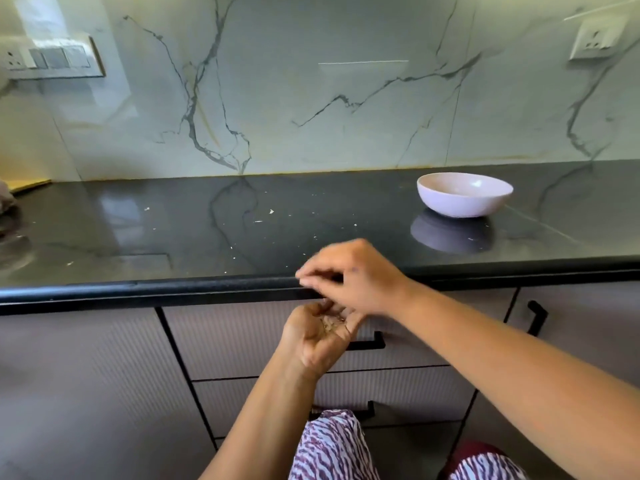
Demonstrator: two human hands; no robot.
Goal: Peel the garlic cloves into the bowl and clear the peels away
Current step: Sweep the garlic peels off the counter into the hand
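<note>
Left hand (320, 336) cupped palm-up below the tabletop (242, 237) edge, cradling peels (331, 325); right hand (349, 275) fingers curled, pinching, contents blurred. Risk: scraps miss the palm and fall to the floor. Bowl (464, 194) sits at 2 o'clock, flecks (271, 212) scattered at 11.

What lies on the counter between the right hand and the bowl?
In the head view, only dark countertop with a few tiny pale peel flecks lies between the right hand and the bowl.

Bowl (464, 194) on countertop (173, 237) at right near wall, peel scraps (271, 212) scattered left of it, drawers (242, 341) below
</note>
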